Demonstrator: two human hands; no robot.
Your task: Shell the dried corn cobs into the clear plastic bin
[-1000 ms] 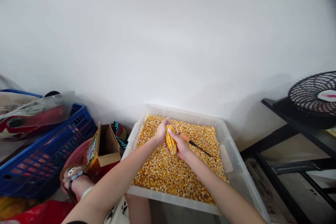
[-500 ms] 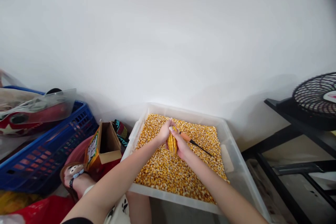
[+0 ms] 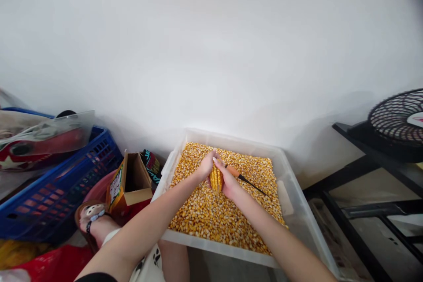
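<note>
Both hands are closed around one ear of corn (image 3: 216, 179), its yellow kernel rows facing up between them. My left hand (image 3: 206, 165) wraps its left side and far end. On its right side is my right hand (image 3: 227, 179), with the thumb lying over the top of the cob. The fingers beneath the ear are hidden. Below the hands, loose corn kernels (image 3: 198, 216) cover much of the floor of a translucent plastic bin (image 3: 231, 252). A screwdriver (image 3: 244, 179) with an orange-and-black handle lies on the kernels, just right of my right hand.
At the left stand a blue basket (image 3: 62, 194) full of items and an opened cardboard box (image 3: 130, 183). A black fan (image 3: 399, 119) sits on a dark metal frame (image 3: 357, 176) at the right. The white wall (image 3: 211, 53) rises behind the bin.
My hands stay around the ear of corn, with only a slight shift in the fingers and thumb. The whole view has moved a few pixels.
</note>
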